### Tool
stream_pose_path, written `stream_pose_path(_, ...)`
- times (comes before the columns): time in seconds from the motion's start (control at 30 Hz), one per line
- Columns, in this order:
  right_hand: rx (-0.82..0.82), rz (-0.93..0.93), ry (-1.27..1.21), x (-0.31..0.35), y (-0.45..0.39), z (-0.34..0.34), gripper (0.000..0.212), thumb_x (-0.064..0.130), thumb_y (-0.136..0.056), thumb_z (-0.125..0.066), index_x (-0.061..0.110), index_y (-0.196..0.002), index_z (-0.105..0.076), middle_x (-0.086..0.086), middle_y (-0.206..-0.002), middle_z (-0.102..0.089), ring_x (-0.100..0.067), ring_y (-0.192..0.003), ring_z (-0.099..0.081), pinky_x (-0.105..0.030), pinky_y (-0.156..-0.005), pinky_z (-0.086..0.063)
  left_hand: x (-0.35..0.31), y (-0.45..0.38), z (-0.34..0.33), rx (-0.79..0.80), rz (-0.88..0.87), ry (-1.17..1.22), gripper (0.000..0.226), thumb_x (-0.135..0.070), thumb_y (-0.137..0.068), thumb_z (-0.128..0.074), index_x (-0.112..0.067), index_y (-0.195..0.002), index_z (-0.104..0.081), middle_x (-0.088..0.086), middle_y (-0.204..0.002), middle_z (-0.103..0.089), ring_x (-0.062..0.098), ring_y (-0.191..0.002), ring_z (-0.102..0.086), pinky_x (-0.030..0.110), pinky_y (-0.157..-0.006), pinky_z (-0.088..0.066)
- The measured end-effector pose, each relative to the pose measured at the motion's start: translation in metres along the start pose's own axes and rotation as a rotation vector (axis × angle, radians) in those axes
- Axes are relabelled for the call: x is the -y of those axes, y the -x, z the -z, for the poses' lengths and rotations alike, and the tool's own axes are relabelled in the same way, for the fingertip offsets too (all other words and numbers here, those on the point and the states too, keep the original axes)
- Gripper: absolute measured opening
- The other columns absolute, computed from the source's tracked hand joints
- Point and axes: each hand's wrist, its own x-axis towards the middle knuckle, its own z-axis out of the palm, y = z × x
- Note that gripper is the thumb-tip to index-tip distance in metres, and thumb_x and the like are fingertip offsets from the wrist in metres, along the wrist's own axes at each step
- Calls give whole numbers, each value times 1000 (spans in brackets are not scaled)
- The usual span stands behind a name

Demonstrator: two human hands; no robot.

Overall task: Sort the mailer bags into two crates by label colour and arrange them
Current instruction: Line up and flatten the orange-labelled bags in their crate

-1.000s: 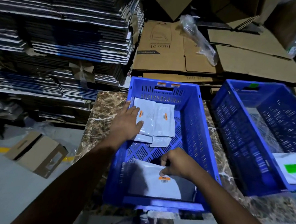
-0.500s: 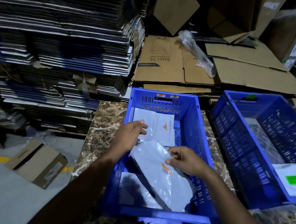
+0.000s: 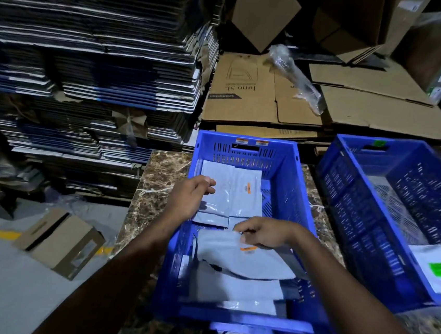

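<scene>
Biggest first: the near crate (image 3: 287,190) sits square in front of the person on a marbled table (image 3: 158,176), and it is the orange one, with two orange tags on its far rim. The second crate (image 3: 353,186) stands just beside it to the right, angled away, a green tag on its far rim and a green-labelled mailer (image 3: 436,274) lying at its near end. That split looks deliberate, one colour per crate.

Inside the near crate, a row of pale mailers (image 3: 243,196) lies flat at the far end, one showing an orange label. More mailers are heaped loosely at the near end, probably waiting to be laid out.

Now the hands. The right hand (image 3: 264,232) pinches the top edge of an orange-labelled mailer (image 3: 242,259), fingers curled on it, the bag lying across the middle of the crate; likely it goes up to join the far row. The left hand (image 3: 191,199) hovers over the left bag of that row with fingers curled, and whether it grips the bag I cannot tell; it seems to be steadying the row.

Around it all: tall stacks of flattened cartons (image 3: 89,58) to the left, brown cardboard sheets (image 3: 262,95) behind, a small box (image 3: 61,242) on the grey floor with a yellow line
</scene>
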Motion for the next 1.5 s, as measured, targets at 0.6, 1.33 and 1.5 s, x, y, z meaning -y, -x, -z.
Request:
stream_pose_path(0.6, -955, 286, -178, 2, 2, 0, 14, 20, -98, -61, 20, -86, -54, 14, -68, -48, -2, -61, -42, -20, -59, -35, -14, -10, -7, -28, 26, 233, 40, -50, -89, -56, -19, -112, -66, 3, -106, -73, 17, -97, -69, 40, -87, -54)
stream_pose_path(1.33, -944, -121, 110, -55, -98, 64, 41, 9, -97, -59, 12, -138, -56, -9, -142, -55, -29, -132, -49, -40, -109, -41, 25, -100, -1, 122, -159, -779, 71, -40, -97, -56, -14, -155, -26, 5, -164, -18, 22, -152, -6, 35, -122, -10)
stream_pose_path(1.5, -848, -315, 410, -65, -130, 71, 42, 32, -98, -53, 27, -140, -50, -21, -158, -23, -42, -136, -31, -49, -100, -45, 29, -100, -1, 72, -182, -794, 69, -38, -98, -52, -16, -156, -23, 2, -164, -18, 19, -153, -6, 34, -123, -8)
